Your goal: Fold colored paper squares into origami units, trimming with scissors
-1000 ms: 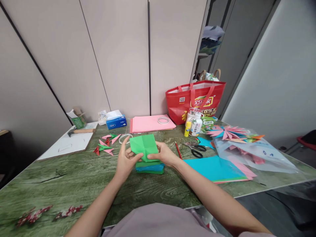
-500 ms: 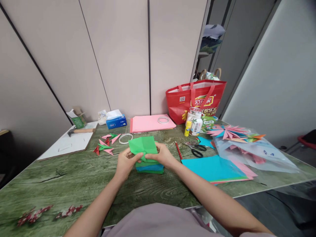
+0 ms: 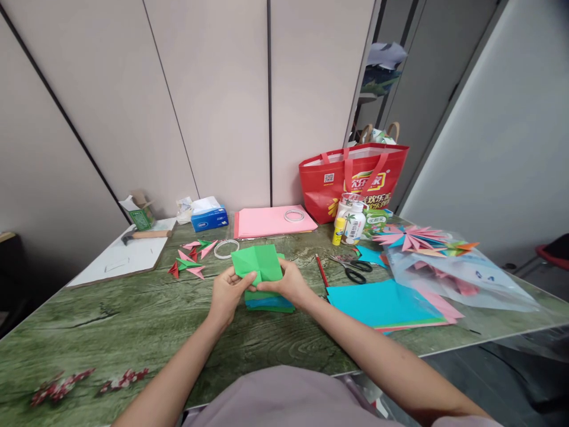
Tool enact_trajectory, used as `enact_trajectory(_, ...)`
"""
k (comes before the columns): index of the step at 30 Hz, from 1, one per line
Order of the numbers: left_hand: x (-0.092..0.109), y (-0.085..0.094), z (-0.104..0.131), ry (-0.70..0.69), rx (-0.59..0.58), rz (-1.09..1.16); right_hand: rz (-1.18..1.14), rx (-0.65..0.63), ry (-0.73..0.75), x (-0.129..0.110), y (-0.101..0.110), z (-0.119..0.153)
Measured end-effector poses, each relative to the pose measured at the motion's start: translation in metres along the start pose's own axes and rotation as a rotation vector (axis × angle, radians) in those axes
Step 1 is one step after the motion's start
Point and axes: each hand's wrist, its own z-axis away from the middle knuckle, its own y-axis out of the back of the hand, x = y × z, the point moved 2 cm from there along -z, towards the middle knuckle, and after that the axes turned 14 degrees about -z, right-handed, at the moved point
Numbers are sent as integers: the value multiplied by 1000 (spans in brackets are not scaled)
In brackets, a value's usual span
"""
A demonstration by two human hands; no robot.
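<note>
A creased green sheet of paper (image 3: 264, 261) is pinched between both hands, tilted toward me. My left hand (image 3: 229, 292) grips its lower left part, thumb on the front and fingers behind. My right hand (image 3: 291, 283) holds the lower right edge in the same way. Just below and behind the hands lies a stack of blue and green paper squares (image 3: 270, 303), partly covered by the held sheet. To the left are folded pink, red and green paper pieces (image 3: 191, 261) and a roll of tape (image 3: 226, 249).
On the right lie a red pencil (image 3: 320, 270), black-handled scissors (image 3: 355, 276) and blue paper sheets (image 3: 386, 302). Farther back stand a yellow glue stick (image 3: 338, 232), a white bottle (image 3: 354, 224) and a red bag (image 3: 317, 184). A hammer (image 3: 149, 234) rests on a white board (image 3: 128, 264) at left.
The green sheet's upper part has shifted slightly, and its vertical crease shows more clearly. Both hands keep their hold in nearly the same place.
</note>
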Motion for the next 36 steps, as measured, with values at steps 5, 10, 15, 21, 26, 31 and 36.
enact_trajectory(5,4,0,1,29,-60,18,46,36,17,2,3,-1)
enact_trajectory(10,7,2,2,37,-85,27,56,52,49,0,4,-1)
enact_trajectory(15,2,3,1,56,-62,38,66,52,63,-1,3,0)
enact_trajectory(21,2,3,2,92,-42,60,40,57,38,-2,2,-1)
enact_trajectory(26,0,2,2,104,1,87,115,99,104,-1,2,0)
enact_trajectory(31,-2,2,1,89,14,105,161,74,96,1,1,1)
enact_trajectory(36,0,2,1,91,-2,104,18,91,-38,4,1,0)
